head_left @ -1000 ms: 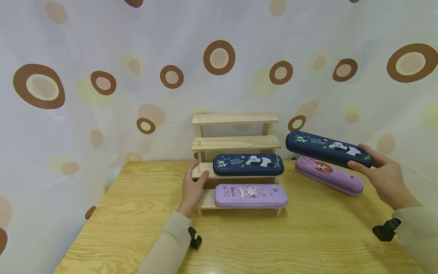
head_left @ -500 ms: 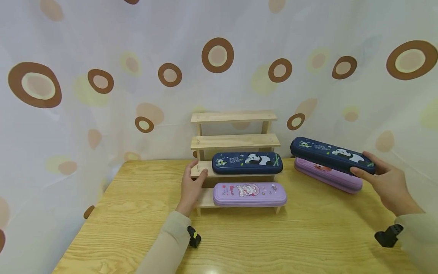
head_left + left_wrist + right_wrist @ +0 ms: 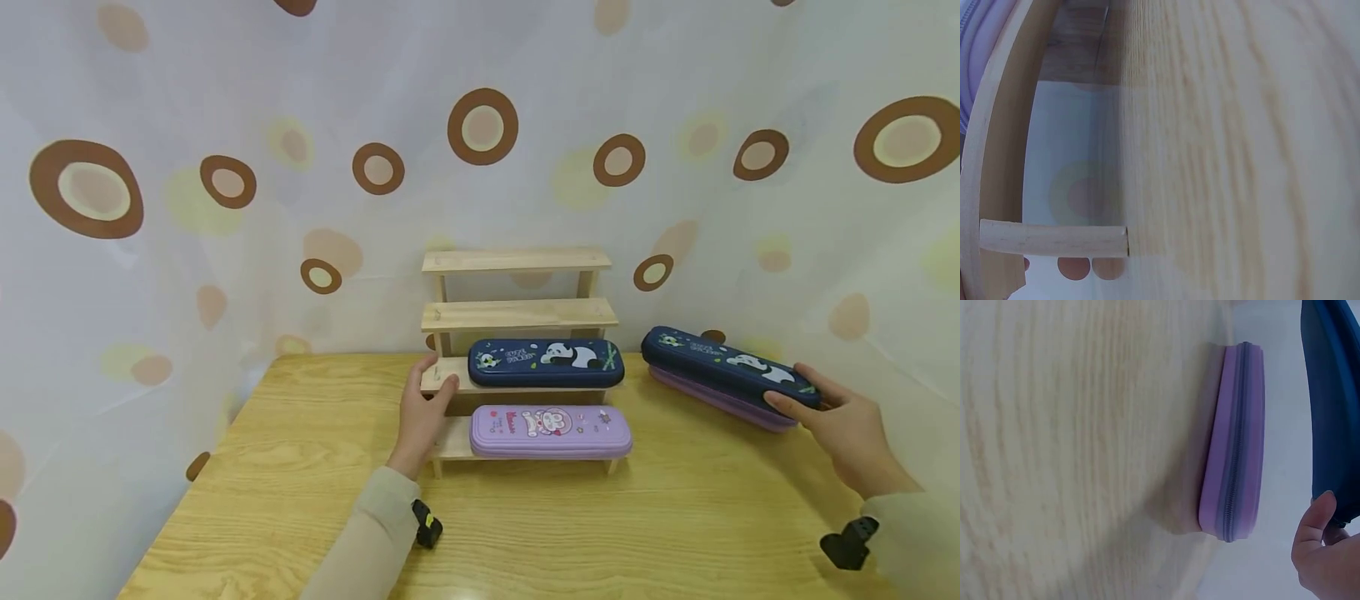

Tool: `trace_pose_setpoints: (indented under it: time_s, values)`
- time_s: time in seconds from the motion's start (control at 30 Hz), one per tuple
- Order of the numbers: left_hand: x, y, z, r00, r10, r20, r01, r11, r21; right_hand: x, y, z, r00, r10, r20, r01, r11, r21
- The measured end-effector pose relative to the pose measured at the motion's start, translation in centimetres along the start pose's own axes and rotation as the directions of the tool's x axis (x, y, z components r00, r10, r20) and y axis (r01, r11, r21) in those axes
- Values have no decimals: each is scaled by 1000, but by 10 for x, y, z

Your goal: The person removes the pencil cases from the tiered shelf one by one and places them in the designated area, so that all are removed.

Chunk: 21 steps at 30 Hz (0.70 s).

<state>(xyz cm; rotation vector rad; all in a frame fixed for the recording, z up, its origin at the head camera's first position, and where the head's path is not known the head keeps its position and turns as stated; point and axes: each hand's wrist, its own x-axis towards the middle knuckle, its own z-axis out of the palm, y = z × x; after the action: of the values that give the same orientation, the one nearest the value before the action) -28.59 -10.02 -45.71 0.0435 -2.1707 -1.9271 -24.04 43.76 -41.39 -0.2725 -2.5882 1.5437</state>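
My right hand (image 3: 795,392) grips the near end of a navy panda pencil case (image 3: 723,365), thumb on its front edge. The case hangs low over a purple pencil case (image 3: 705,397) lying on the table's right side. The right wrist view shows a gap between the navy case (image 3: 1332,406) and the purple one (image 3: 1235,444). My left hand (image 3: 438,372) holds the left end of the second step of a wooden stepped rack (image 3: 517,315). On that step lies another navy panda case (image 3: 546,362). A lilac case (image 3: 550,430) sits on the lowest step.
The rack's two upper steps carry nothing. A wooden table (image 3: 600,533) runs to a white curtain with brown rings (image 3: 480,125) on three sides. In the left wrist view, my fingertips (image 3: 1075,267) show below a rack slat (image 3: 1054,240).
My right hand has lowered the navy case from well above the purple case until it almost covers it. The left hand and the rack have stayed put.
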Motion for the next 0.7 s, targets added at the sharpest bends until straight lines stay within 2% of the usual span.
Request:
trace_pose_setpoints:
  time_s: [0.37, 0.7]
  values:
    - [2, -2, 0, 1000, 13, 4, -13, 1000, -13, -5, 5, 5, 999, 24, 26, -22, 996, -81]
    - [1, -3, 1, 1000, 14, 5, -14, 1000, -9, -11, 14, 6, 997, 52, 53, -47, 994, -100]
